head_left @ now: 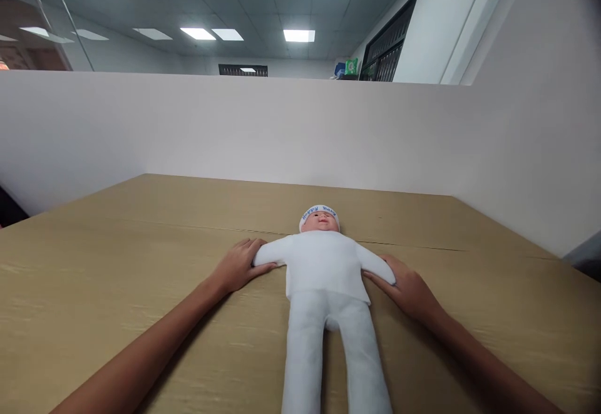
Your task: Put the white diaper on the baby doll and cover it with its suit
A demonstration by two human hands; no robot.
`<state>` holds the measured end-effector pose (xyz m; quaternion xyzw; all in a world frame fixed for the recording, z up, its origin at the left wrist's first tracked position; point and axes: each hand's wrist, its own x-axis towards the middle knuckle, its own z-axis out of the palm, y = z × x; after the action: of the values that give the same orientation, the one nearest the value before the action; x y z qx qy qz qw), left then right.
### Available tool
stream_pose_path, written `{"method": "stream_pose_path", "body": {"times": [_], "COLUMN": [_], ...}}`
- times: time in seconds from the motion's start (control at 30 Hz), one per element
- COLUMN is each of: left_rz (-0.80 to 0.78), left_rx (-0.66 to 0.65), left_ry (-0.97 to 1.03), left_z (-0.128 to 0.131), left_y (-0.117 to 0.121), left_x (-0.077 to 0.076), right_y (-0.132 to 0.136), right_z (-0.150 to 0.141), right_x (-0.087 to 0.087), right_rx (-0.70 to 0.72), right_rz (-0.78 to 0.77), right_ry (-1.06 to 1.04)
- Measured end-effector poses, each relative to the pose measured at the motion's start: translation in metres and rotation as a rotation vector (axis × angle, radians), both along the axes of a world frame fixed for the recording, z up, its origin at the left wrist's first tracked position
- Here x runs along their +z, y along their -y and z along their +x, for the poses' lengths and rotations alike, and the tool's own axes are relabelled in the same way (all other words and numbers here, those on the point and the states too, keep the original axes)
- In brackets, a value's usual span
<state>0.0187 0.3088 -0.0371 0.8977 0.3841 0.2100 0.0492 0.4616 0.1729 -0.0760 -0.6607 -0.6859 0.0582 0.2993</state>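
A baby doll (323, 263) in a white long-sleeved top and white trousers lies on its back, head away from me. A white headband (319, 212) with blue lettering is round its head. My left hand (241, 265) is closed round the end of the sleeved arm on the left, thumb along its lower edge. On the other side, my right hand (406, 285) grips the opposite sleeve end, thumb beneath it and fingers mostly hidden behind. Both doll arms are stretched out sideways. The legs run toward me, slightly apart, and their ends are cut off by the bottom of the view.
The doll rests on a broad light-brown wooden table (188, 213) with a thin seam across it. Behind stands a low white partition wall (263, 126), and another white wall (539, 126) closes off the right. A dark object (10, 208) shows at the left edge.
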Motion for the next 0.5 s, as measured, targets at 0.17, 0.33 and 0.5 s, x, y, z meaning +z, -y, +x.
{"method": "stream_pose_path", "body": {"times": [0.17,0.33,0.5], "left_rz": [0.06,0.15,0.117], "left_rx": [0.022,0.101,0.097], "left_ry": [0.094,0.091,0.101], "left_z": [0.013,0.03,0.024], "left_y": [-0.065,-0.124,-0.139], "left_x": [-0.007,-0.013,-0.014], "right_y": [-0.064,-0.126,-0.145], "right_z": [0.014,0.022,0.039], "right_x": [-0.002,-0.002,-0.011], "right_rx": [-0.033,-0.073,-0.019], "right_rz": [0.072,0.116,0.179], "right_ry": [0.053,0.096,0.154]}}
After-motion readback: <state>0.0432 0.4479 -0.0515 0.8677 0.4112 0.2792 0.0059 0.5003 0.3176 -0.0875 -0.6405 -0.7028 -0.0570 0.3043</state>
